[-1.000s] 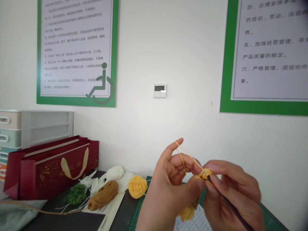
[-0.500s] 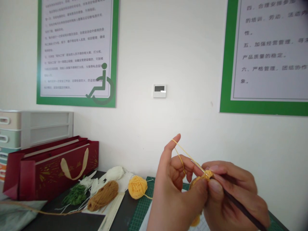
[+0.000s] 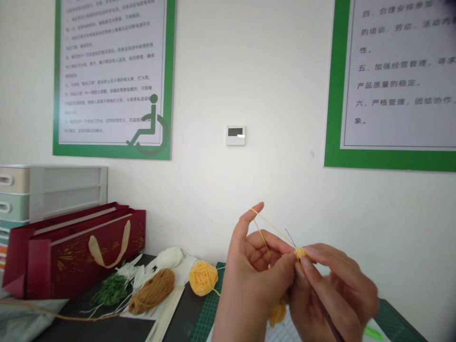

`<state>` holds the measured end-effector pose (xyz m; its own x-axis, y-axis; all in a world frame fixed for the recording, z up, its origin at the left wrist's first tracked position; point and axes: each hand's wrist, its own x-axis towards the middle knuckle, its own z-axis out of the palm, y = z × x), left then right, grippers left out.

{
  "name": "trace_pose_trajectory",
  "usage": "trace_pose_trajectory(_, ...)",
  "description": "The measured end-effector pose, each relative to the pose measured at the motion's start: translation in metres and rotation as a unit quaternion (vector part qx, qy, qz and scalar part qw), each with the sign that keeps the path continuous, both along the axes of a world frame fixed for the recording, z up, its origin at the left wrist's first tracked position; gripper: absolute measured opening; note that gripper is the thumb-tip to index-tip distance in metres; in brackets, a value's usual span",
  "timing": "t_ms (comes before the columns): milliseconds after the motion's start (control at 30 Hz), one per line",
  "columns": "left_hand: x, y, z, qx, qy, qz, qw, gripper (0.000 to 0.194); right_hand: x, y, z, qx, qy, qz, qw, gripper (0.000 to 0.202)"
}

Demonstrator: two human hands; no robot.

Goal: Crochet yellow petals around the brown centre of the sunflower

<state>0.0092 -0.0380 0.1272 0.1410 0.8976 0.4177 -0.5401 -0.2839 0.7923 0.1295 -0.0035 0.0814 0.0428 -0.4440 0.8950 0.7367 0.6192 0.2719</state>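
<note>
Between my two hands is a small piece of yellow crochet work (image 3: 300, 252), partly hidden by the fingers. My left hand (image 3: 261, 275) pinches it with the thumb, and its raised index finger carries a taut strand of yellow yarn (image 3: 272, 224). In my right hand (image 3: 337, 285) is a crochet hook (image 3: 325, 308) with a dark handle, its thin metal tip poking up through the work. More of the yellow piece hangs below the hands. A yellow yarn ball (image 3: 203, 278) lies to the left, its strand leading toward my left hand.
A green cutting mat (image 3: 206, 316) and white paper (image 3: 283, 330) lie under the hands, with a bright green object (image 3: 373, 332) at right. Left are brown yarn (image 3: 152, 292), green yarn (image 3: 109, 289), white yarn (image 3: 170, 257), a ruler (image 3: 166, 313), red gift bags (image 3: 89, 256) and drawers (image 3: 71, 187).
Both hands have shifted a little left with the yellow work. The hook has turned steeper, its tip now standing clear above the work. The bright green object has come into view.
</note>
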Motion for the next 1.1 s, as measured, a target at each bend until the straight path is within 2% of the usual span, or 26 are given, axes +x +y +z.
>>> trace_pose_trajectory(67,0.003,0.002,-0.006,0.043,0.031,0.071,0.996,0.099,0.002,-0.004,0.002,-0.037,-0.007,-0.020,0.999,0.033)
trace_pose_trajectory(133,0.003,0.004,-0.011,0.066,0.064,0.116,0.989,0.093,0.005,-0.008,0.005,-0.068,-0.016,-0.018,0.997,0.031)
trace_pose_trajectory(233,-0.001,0.008,-0.013,0.086,0.118,0.183,0.972,0.080,0.011,-0.012,0.007,-0.095,-0.040,0.003,0.995,0.026)
trace_pose_trajectory(300,-0.004,0.009,-0.011,0.100,0.143,0.209,0.962,0.072,0.015,-0.013,0.006,-0.135,-0.044,0.041,0.989,0.023)
trace_pose_trajectory(433,-0.005,0.011,-0.008,0.105,0.109,0.153,0.977,0.070,0.015,-0.014,0.002,-0.235,0.067,0.160,0.956,0.008)
trace_pose_trajectory(500,-0.006,0.012,-0.007,0.105,0.095,0.127,0.982,0.069,0.014,-0.016,0.003,-0.272,0.110,0.174,0.940,0.007)
trace_pose_trajectory(600,-0.009,0.012,-0.005,0.108,0.101,0.116,0.982,0.066,0.015,-0.020,0.008,-0.289,0.108,0.173,0.935,0.010)
trace_pose_trajectory(667,-0.012,0.011,-0.003,0.108,0.101,0.091,0.985,0.066,0.018,-0.023,0.013,-0.300,0.106,0.201,0.926,0.011)
trace_pose_trajectory(733,-0.015,0.009,-0.001,0.105,0.092,0.052,0.989,0.066,0.020,-0.023,0.017,-0.340,0.101,0.284,0.891,0.018)
trace_pose_trajectory(767,-0.016,0.008,0.000,0.102,0.084,0.034,0.991,0.065,0.020,-0.022,0.019,-0.370,0.101,0.345,0.857,0.022)
trace_pose_trajectory(867,-0.018,0.007,0.001,0.083,0.061,0.011,0.995,0.060,0.016,-0.016,0.021,-0.450,0.119,0.509,0.724,0.031)
trace_pose_trajectory(900,-0.019,0.008,0.001,0.077,0.054,0.008,0.996,0.058,0.013,-0.014,0.021,-0.460,0.124,0.543,0.692,0.033)
trace_pose_trajectory(933,-0.019,0.008,0.001,0.072,0.047,0.008,0.996,0.057,0.010,-0.011,0.020,-0.460,0.123,0.561,0.677,0.033)
trace_pose_trajectory(967,-0.019,0.009,0.000,0.070,0.042,0.010,0.997,0.056,0.008,-0.009,0.019,-0.449,0.115,0.565,0.683,0.031)
trace_pose_trajectory(1000,-0.019,0.010,0.000,0.069,0.039,0.013,0.997,0.056,0.006,-0.008,0.017,-0.433,0.099,0.555,0.703,0.028)
trace_pose_trajectory(1033,-0.019,0.010,-0.001,0.068,0.037,0.018,0.997,0.056,0.005,-0.006,0.016,-0.407,0.080,0.531,0.739,0.022)
trace_pose_trajectory(1100,-0.017,0.010,-0.001,0.063,0.035,0.032,0.997,0.057,0.007,-0.005,0.013,-0.341,0.034,0.425,0.838,0.006)
